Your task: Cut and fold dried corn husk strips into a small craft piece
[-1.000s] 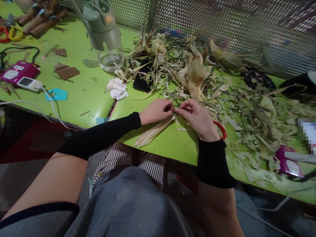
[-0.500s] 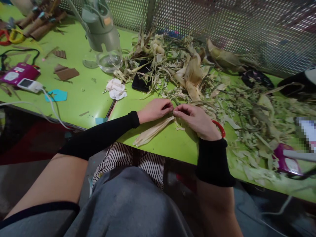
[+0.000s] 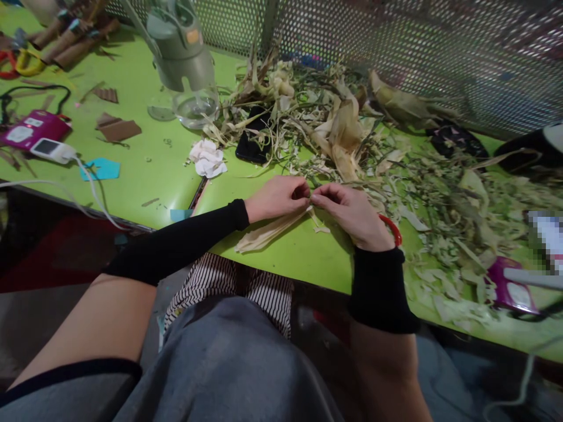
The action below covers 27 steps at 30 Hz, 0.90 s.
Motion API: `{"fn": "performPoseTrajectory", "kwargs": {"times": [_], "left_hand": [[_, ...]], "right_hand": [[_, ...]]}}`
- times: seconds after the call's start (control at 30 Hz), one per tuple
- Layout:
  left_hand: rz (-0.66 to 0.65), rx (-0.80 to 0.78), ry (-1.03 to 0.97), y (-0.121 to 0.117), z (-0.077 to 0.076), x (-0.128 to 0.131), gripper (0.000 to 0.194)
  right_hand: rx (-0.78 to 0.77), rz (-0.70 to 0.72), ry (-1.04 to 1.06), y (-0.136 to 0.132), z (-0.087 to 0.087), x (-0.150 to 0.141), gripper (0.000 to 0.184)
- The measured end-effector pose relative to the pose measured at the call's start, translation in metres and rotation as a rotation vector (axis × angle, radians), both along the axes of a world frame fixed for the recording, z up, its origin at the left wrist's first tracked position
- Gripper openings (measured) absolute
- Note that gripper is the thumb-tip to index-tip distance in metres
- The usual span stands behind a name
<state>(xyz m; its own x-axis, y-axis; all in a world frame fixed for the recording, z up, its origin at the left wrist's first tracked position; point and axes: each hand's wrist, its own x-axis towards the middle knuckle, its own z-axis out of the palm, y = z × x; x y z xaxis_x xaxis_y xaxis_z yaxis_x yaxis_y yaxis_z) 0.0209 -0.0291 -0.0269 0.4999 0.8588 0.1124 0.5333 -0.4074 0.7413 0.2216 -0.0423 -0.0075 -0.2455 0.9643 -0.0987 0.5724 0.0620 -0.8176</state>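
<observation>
A pale dried corn husk [image 3: 270, 232] slants over the green table, its wide end toward the front edge and its narrow end up at my fingertips. My left hand [image 3: 281, 197] is closed in a pinch on that narrow end, covering part of it. Right against it, my right hand [image 3: 345, 211] pinches at the same end with thumb and forefinger. The exact spot between the fingertips is too small to make out. A few thin husk shreds [image 3: 320, 225] lie just below my right fingers.
A heap of husks and shreds [image 3: 347, 135] spreads behind and to the right. Beyond my left hand are a black phone [image 3: 250, 147], crumpled tissue [image 3: 207, 158] and a water bottle [image 3: 189, 70]. A purple device [image 3: 33, 133] with a cable sits far left. Perforated metal [image 3: 396, 53] borders the back.
The husk's wide end has shifted slightly up and to the left. Both hands stay together at its narrow end, with small finger movements.
</observation>
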Motion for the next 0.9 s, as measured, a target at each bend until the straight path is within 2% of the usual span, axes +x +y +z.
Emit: {"fn": "performPoseTrajectory", "kwargs": {"times": [0.27,0.4,0.57,0.9], "left_hand": [[-0.016,0.1,0.123,0.0005,-0.002,0.0011,0.026],[-0.015,0.139,0.158,-0.0003,-0.0023,0.0011,0.024],[-0.009,0.142,0.134,-0.001,-0.0018,0.0011,0.021],[0.051,0.131,0.145,-0.0048,0.0001,0.0011,0.02]], "right_hand": [[-0.013,0.031,-0.013,-0.0002,0.0026,0.0001,0.028],[-0.028,0.059,-0.062,0.0008,0.0046,0.0027,0.027],[0.049,0.119,-0.162,0.0021,0.0071,0.0077,0.02],[-0.017,-0.078,-0.015,-0.0009,0.0037,0.0083,0.026]]}}
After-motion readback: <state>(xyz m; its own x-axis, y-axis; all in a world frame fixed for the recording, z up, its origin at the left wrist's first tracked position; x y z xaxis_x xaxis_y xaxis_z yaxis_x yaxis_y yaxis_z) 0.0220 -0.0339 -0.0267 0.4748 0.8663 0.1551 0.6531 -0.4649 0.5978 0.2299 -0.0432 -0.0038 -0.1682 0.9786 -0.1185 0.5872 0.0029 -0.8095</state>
